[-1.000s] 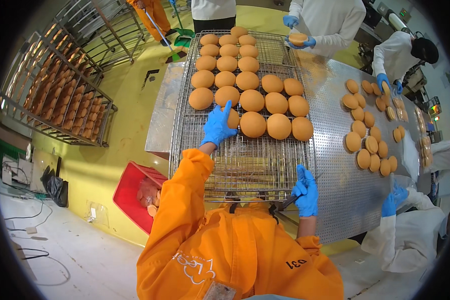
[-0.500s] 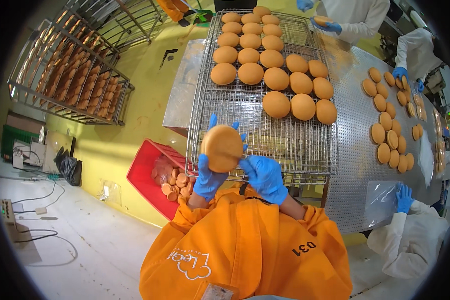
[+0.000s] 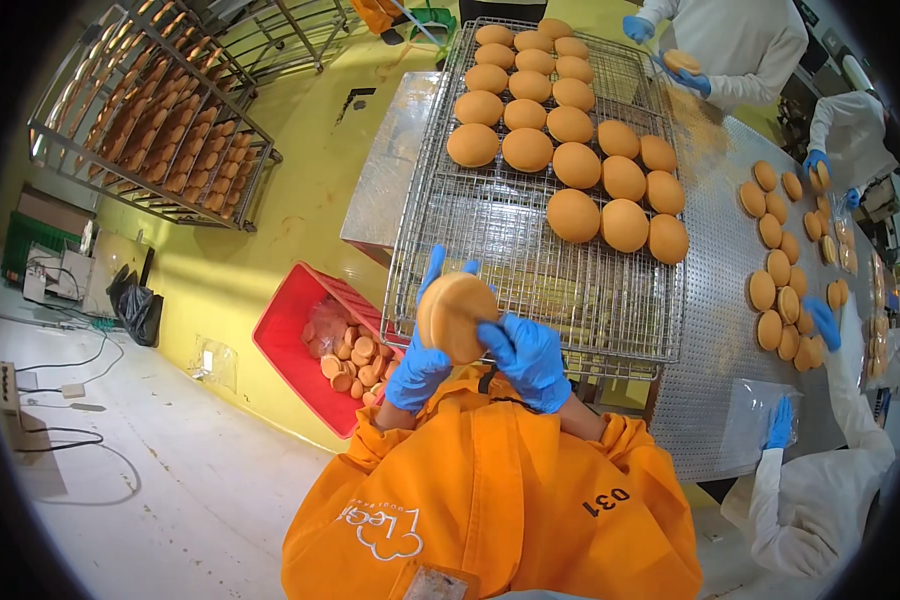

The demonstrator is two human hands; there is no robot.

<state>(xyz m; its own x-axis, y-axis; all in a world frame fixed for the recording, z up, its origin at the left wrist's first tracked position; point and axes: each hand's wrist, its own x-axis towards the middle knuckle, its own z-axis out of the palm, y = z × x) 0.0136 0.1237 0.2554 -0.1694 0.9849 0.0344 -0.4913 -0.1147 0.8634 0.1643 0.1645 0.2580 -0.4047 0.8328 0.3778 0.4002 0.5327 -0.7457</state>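
Observation:
My left hand (image 3: 420, 375), in a blue glove, holds a round golden sponge cake (image 3: 450, 325) up in front of my chest. Its fingers reach behind the cake, and some tips show past the upper edge. Gloved in blue too, my right hand (image 3: 530, 362) is closed at the cake's right side, fingertips against it. A blurred brownish patch shows there on the cake's face; whether a small tool is in those fingers is hidden. Beyond both hands, wire cooling racks (image 3: 470, 270) lie stacked, with rows of the same cakes (image 3: 575, 165) on top.
Left of the racks stands a red crate (image 3: 305, 375) with cake pieces and a clear bag. A perforated metal table (image 3: 705, 330) at the right bears more cakes (image 3: 778, 265). Co-workers in white stand around it. A wheeled rack (image 3: 170, 140) full of cakes stands far left.
The cake has tipped slightly in my left hand, and my right hand stays at its side. At the lower right, a co-worker's arm now reaches over the table's cakes. The whole view has shifted slightly.

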